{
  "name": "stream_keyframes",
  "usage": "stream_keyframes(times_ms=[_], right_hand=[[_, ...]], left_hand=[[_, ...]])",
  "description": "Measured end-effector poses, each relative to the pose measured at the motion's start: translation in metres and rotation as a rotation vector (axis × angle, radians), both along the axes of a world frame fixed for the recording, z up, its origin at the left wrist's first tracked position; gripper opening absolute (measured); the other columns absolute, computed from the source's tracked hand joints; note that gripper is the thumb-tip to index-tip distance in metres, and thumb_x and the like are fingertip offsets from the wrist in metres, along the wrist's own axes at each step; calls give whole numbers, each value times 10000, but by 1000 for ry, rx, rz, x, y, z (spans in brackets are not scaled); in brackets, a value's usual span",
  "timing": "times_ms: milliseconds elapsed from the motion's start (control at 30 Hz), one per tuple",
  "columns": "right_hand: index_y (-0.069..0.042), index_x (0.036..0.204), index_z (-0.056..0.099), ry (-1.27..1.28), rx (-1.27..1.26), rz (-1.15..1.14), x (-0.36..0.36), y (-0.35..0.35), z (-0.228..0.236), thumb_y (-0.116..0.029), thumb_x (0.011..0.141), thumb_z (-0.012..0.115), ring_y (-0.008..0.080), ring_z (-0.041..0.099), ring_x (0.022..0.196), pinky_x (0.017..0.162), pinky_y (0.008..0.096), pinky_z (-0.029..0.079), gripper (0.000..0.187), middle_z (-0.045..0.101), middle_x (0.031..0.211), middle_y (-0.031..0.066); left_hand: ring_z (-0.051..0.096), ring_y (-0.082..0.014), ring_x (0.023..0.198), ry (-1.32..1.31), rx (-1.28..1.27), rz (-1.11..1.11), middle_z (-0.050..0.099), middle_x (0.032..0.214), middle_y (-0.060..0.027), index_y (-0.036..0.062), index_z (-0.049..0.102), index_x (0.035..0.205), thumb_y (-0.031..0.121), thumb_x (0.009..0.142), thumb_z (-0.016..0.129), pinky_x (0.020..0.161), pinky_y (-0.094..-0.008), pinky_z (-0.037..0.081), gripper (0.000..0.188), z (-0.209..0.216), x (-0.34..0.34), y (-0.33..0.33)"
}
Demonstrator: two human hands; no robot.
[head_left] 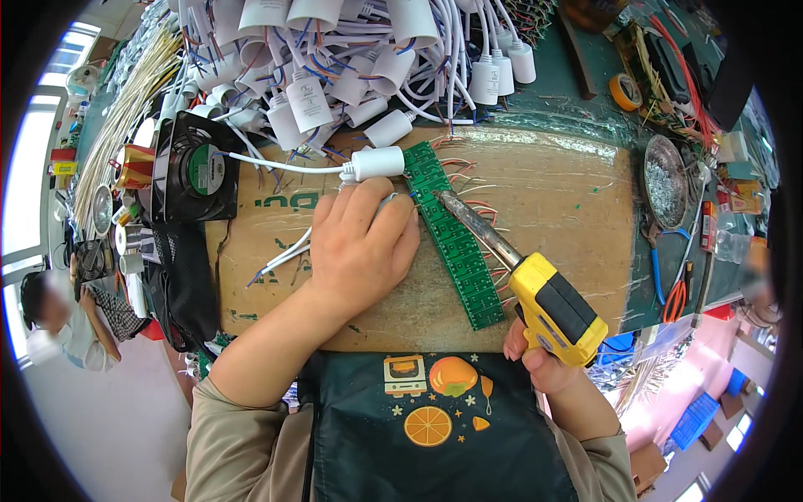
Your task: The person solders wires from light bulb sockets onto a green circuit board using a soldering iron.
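My left hand [364, 243] is closed, its fingers curled beside the upper left edge of a green circuit board strip [456, 251]. A white cable [284, 255] with bare blue ends runs under this hand; the fingertips are partly hidden. Just beyond the knuckles lies a white lamp holder [376, 163], its cable stretching left. In my right hand [539, 360] is a yellow and black soldering gun [556, 309], gripped from below. Its metal tip points up and left and lies over the upper part of the board. Short red and white wires [493, 222] stick out along the board's right edge.
The board lies on a brown cardboard sheet [577, 251]. A heap of white lamp holders [309, 100] fills the far side. At left stands a black fan [196, 167]. A metal dish [665, 180], orange tape [625, 92] and orange-handled scissors [676, 301] lie right. Another person [71, 326] sits far left.
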State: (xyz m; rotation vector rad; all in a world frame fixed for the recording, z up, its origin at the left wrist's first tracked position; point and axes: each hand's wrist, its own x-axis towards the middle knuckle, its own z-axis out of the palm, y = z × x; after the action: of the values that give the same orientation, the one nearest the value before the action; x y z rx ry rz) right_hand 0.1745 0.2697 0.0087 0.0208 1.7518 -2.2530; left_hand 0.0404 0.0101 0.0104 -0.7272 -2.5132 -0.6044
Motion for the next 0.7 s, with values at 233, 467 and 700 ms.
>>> stream_keyframes(times_ms=[233, 467, 700], right_hand=[[-65, 921, 644, -1, 34, -12, 1, 0, 0, -256, 901, 763, 138, 564, 656, 580, 295, 440, 226, 593, 742, -1], [-53, 998, 674, -38, 47, -53, 0, -3, 1, -228, 893, 761, 139, 583, 665, 586, 297, 453, 222, 634, 772, 10], [-36, 1050, 660, -74, 79, -58, -5, -5, 5, -197, 893, 757, 137, 591, 669, 594, 293, 459, 244, 637, 767, 13]], left_hand=[[610, -244, 803, 40, -4, -7, 641, 968, -59, 78, 647, 888, 32, 722, 755, 693, -375, 413, 203, 2, -5, 5], [614, -255, 816, 54, 14, -7, 653, 985, -60, 75, 629, 880, 7, 725, 737, 707, -377, 425, 201, -3, -10, 9], [613, -257, 818, 50, 18, -12, 653, 981, -59, 74, 631, 884, 1, 723, 735, 713, -375, 428, 206, -5, -11, 8]])
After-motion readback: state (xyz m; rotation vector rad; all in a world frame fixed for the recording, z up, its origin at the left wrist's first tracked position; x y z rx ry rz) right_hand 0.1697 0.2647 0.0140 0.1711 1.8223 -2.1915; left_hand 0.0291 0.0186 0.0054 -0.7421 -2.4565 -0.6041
